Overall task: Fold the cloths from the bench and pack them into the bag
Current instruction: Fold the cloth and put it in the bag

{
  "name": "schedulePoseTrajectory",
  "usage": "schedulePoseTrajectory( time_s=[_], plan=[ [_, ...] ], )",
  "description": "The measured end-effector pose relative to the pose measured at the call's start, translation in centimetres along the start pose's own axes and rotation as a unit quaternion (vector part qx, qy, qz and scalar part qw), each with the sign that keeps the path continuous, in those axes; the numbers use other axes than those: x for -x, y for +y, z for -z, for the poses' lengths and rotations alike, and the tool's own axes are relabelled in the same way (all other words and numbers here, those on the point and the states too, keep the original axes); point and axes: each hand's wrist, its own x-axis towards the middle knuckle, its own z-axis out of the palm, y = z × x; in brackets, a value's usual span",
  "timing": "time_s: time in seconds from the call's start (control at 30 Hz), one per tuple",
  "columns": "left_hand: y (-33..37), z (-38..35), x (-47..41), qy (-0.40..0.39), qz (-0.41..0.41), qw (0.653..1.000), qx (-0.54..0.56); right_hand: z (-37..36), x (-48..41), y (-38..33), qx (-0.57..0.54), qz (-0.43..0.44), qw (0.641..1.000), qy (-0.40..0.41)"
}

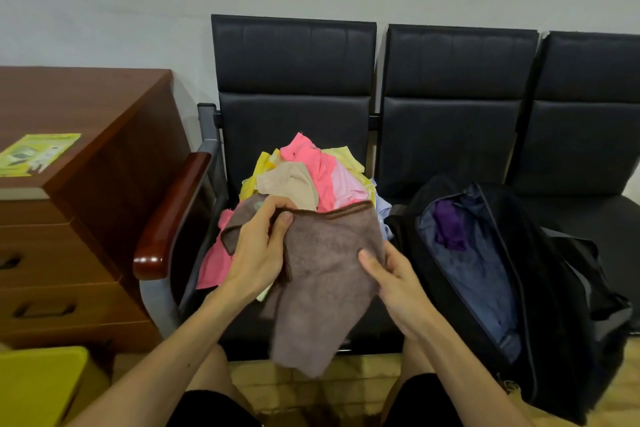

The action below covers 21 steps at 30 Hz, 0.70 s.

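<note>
Brown cloth [329, 274] in left hand [258, 250] and right hand [398, 284]

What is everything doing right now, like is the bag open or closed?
brown cloth, unfolded, held up and hanging.
left hand, pinching the cloth's top edge.
right hand, gripping the cloth's right side.
cloth pile, crumpled, unfolded, on the bench.
bag, unzipped, open.
purple cloth, inside the bag.
</note>
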Motion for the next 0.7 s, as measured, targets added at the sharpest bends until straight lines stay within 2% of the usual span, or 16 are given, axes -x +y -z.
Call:
schedulePoseTrajectory(
  time_s=[0.13, 0.23, 0.27, 0.3, 0.37, 0.4, 0.43, 0.5, 0.57, 0.63, 0.7],
  plan=[
    [-0.5, 0.5, -0.1, 0.021, 0.036, 0.999, 0.009, -0.8, 0.0, -0.7, 0.098, 0.035, 0.995, 0.010],
    [-0.2, 0.7, -0.7, 0.023, 0.092, 0.994, 0.056, -0.8, 0.3, -1.0, 0.054, 0.006, 0.999, -0.002],
    [0.1, 0.7, -0.7, 0.024, 0.141, 0.982, 0.119, -0.8, 0.3, -1.2, 0.029, -0.003, 1.000, -0.004],
    [0.6, 0.6, -0.7, 0.013, 0.204, 0.953, 0.224, -1.0, 0.3, -1.3, 0.006, -0.011, 1.000, -0.002],
    [1.0, 0.4, -0.2, -0.050, 0.311, 0.850, 0.423, -1.3, 0.3, -1.5, -0.036, -0.025, 0.999, 0.007],
    [0.5, 0.2, 0.4, -0.077, 0.338, 0.809, 0.474, -1.5, 0.1, -1.6, -0.062, -0.032, 0.997, 0.014],
    [0.1, 0.0, 1.1, -0.089, 0.358, 0.783, 0.501, -1.6, 0.1, -1.7, -0.083, -0.037, 0.996, 0.020],
    [-1.1, -0.6, 2.5, -0.143, 0.382, 0.757, 0.510, -1.8, -0.1, -2.3, -0.109, -0.049, 0.992, 0.039],
    [-1.8, -0.7, 3.4, -0.201, 0.398, 0.762, 0.469, -1.6, -0.2, -2.6, -0.118, -0.064, 0.990, 0.047],
    [-2.0, -0.7, 3.6, -0.239, 0.381, 0.795, 0.407, -1.2, -0.4, -2.7, -0.134, -0.080, 0.987, 0.047],
    [-2.0, -0.7, 3.7, -0.234, 0.357, 0.830, 0.358, -0.5, -0.5, -2.6, -0.168, -0.099, 0.980, 0.032]
  ],
)
